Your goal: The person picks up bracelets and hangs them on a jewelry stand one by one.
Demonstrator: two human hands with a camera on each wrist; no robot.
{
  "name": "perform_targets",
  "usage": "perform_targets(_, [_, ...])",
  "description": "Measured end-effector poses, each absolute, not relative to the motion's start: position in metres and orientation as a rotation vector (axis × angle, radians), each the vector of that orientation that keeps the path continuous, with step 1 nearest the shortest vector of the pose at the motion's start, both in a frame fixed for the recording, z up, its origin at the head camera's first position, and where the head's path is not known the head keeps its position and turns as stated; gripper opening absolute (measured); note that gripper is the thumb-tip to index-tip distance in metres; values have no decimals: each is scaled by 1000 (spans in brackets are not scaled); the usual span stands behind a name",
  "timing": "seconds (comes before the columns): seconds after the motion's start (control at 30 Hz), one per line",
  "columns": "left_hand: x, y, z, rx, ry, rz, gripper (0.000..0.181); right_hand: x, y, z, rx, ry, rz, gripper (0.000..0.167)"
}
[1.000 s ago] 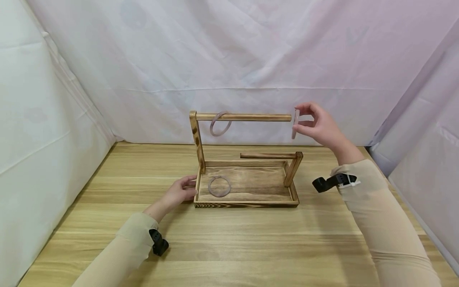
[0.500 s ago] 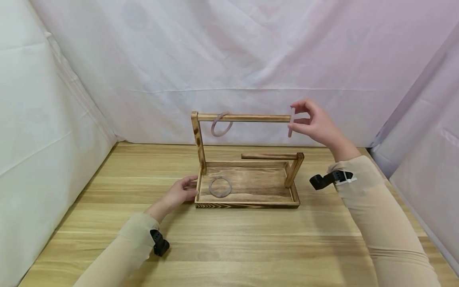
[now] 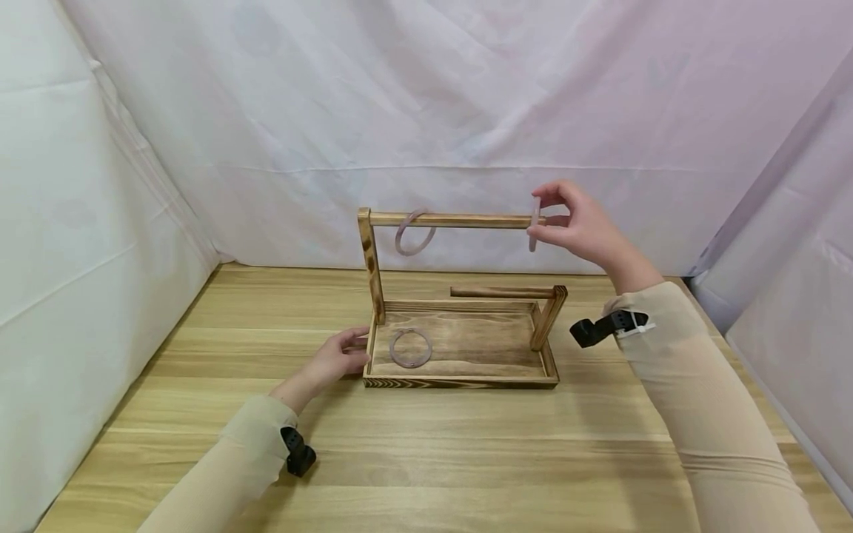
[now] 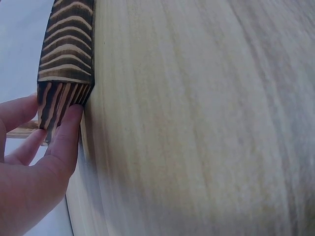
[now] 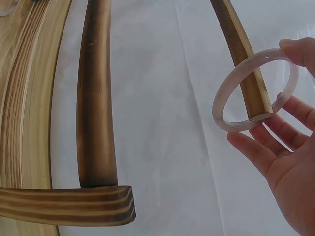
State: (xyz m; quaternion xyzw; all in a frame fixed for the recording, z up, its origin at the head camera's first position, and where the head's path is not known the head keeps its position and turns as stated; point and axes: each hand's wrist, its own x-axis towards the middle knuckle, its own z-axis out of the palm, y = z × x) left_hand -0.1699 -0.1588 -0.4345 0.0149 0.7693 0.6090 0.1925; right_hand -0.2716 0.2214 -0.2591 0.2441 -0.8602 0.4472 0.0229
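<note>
My right hand (image 3: 578, 228) pinches a pale pinkish bangle (image 3: 532, 243) between thumb and fingertips at the free end of the upper bar (image 3: 476, 220) of a wooden rack. In the right wrist view the bangle (image 5: 223, 98) encircles the bar's tip. My left hand (image 3: 329, 360) lies against the left end of the rack's tray (image 3: 460, 382). Its fingertips and thumb (image 4: 69, 125) touch the striped end wall in the left wrist view. A second bangle (image 3: 401, 242) hangs on the upper bar towards its post. Another bangle (image 3: 411, 366) lies flat inside the tray, left side.
A shorter lower bar (image 3: 503, 292) juts left from the right post (image 3: 548, 322), below the upper one. The rack stands on a wood-grain table (image 3: 453, 451). White cloth (image 3: 300, 111) hangs behind and at both sides.
My right hand has moved left, bringing its bangle from just off the upper bar's tip to around it. The left hand stays at the tray's end.
</note>
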Motion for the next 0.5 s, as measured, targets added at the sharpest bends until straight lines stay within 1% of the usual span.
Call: perform_targets(0.5, [-170,-160,-437,62,2165,1712,58,-278,212,-256,780,-2658,1305,51])
